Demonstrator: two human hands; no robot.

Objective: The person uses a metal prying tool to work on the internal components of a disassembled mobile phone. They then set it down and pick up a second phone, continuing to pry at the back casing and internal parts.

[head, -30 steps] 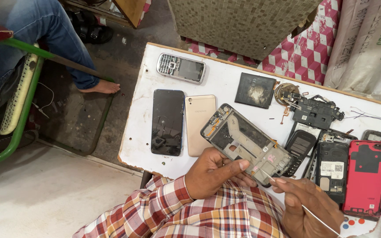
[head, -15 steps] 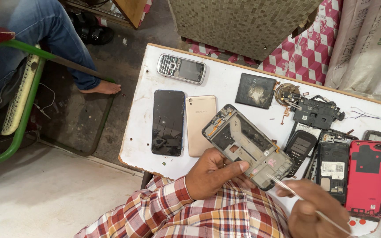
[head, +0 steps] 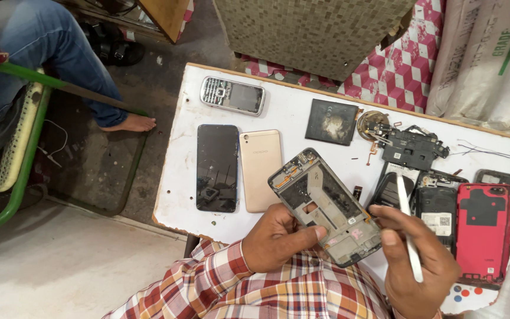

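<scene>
My left hand grips the near end of an opened grey phone frame, tilted above the front edge of the white table. My thumb lies across the frame's lower part. My right hand is to the right of the frame and holds a thin white pointed tool, its tip up over the dark phone parts. Both sleeves are red and yellow plaid.
On the table lie a black smartphone, a gold phone back, a grey keypad phone, a black square part, a dark circuit module, black phone bodies and a red phone frame. Another person's bare foot rests on the floor at left.
My right hand has risen and turned, swinging the white tool from pointing low right to pointing upward. The phone frame stays in my left hand, tilted slightly more.
</scene>
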